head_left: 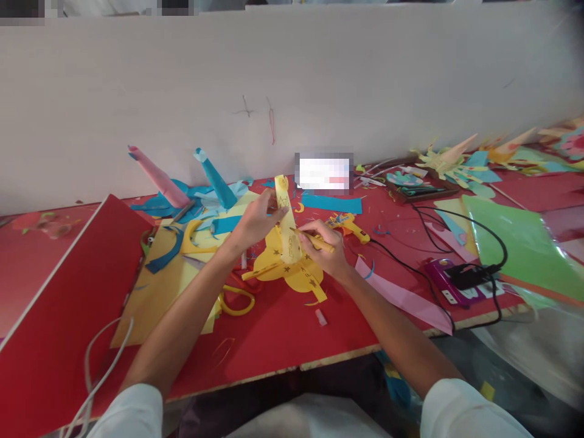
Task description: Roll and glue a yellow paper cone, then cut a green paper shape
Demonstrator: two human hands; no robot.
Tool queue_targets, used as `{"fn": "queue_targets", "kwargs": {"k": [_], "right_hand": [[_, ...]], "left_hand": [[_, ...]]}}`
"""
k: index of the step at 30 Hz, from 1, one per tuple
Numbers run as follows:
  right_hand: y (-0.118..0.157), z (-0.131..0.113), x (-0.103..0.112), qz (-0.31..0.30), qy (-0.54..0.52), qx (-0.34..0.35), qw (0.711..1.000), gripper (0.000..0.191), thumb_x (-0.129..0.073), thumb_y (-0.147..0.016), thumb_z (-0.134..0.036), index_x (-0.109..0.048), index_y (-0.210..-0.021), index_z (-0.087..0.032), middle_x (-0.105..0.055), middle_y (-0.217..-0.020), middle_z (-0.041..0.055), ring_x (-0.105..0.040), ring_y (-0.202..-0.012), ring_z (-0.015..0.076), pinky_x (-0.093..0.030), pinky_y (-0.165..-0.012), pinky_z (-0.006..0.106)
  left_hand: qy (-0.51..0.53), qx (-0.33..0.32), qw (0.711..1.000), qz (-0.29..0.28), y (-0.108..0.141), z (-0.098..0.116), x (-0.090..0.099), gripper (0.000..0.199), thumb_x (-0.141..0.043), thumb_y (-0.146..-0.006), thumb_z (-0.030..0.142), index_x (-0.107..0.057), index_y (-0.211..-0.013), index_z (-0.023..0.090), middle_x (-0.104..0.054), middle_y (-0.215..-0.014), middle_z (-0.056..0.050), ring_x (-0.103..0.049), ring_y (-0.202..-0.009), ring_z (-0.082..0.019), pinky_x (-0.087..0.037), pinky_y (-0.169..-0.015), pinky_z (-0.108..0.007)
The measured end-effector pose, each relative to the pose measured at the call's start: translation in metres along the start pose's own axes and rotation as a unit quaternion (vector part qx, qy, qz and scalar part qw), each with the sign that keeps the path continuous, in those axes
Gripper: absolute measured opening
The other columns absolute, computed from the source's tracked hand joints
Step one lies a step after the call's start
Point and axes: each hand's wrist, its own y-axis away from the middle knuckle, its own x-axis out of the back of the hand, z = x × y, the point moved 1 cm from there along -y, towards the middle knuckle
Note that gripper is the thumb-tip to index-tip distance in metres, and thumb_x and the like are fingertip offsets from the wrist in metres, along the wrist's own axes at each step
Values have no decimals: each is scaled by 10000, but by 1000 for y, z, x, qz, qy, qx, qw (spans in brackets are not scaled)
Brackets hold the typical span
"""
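A yellow paper tube (pixel 288 236) with dark drawn marks stands upright on a yellow flower-shaped paper base (pixel 267 263) decorated with stars. My left hand (pixel 261 220) is closed around the upper part of the tube, fingers partly hidden behind it. In my right hand (pixel 329 250) a yellow pencil-like stick (pixel 320 242) is pinched, its tip touching or very near the tube's side. Whether it is a pencil or a pen I cannot tell. Left of the base lie yellow-handled scissors (pixel 238 302). A yellow glue gun (pixel 353 229) rests beyond my right hand.
Pink (pixel 159 179) and blue paper cones (pixel 215 179) stand at the back left. A red board (pixel 68 292) leans at the left. A purple power strip (pixel 449 283) with black cables lies right, near green sheets (pixel 520 243). A pink paper strip (pixel 404 298) reaches the front edge.
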Motion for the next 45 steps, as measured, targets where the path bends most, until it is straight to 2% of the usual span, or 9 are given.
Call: {"fn": "queue_targets", "kwargs": {"k": [6,12,22,32,41,45], "right_hand": [[1,3,-4,-9,-10,-8,1000,180,-612,-1033,-416,-662,-996,-247,-721,-839,35,-670,-712,180,-574,-679,345],[0,7,-3,15,-9,-24,1000,187,-628,-1026,-422,-649,-974,-243,-711,-804,20,-653,-651,163,-548,-633,322],[2,5,-3,-15,-31,-14,999,175,-627,-1020,-388,-652,-922,-246,-682,-752,3,-642,-651,163,-547,-646,321],[1,7,-5,10,-20,-21,1000,177,-636,-1027,-427,-659,-1048,-252,-745,-942,52,-715,-805,199,-582,-728,353],[3,10,-4,-12,-39,-26,999,163,-608,-1027,-379,-631,-939,-244,-673,-773,8,-629,-641,158,-510,-606,311],[3,9,-4,-14,-39,-28,999,173,-618,-1025,-405,-649,-958,-248,-690,-795,15,-653,-666,165,-530,-621,318]], "left_hand": [[-20,7,1000,2,-1,-2,2,285,-709,-905,387,-586,-1066,187,-776,-1025,-109,-751,-955,-239,-602,-805,-368],[-16,4,1000,0,-1,-1,2,278,-712,-897,365,-582,-1066,187,-760,-1044,-114,-745,-966,-235,-599,-813,-363],[-8,11,1000,-3,0,2,1,237,-663,-910,342,-577,-1066,185,-747,-1057,-120,-725,-1008,-242,-584,-834,-378],[-23,1,1000,2,0,2,2,248,-694,-911,335,-593,-1075,181,-747,-1049,-111,-735,-1008,-243,-593,-857,-382],[-11,7,1000,0,0,1,2,215,-673,-915,314,-583,-1065,189,-763,-1061,-108,-739,-995,-229,-587,-785,-338],[-14,9,1000,-3,0,1,2,207,-663,-922,320,-580,-1064,194,-767,-1033,-105,-741,-962,-226,-587,-775,-345]]}}
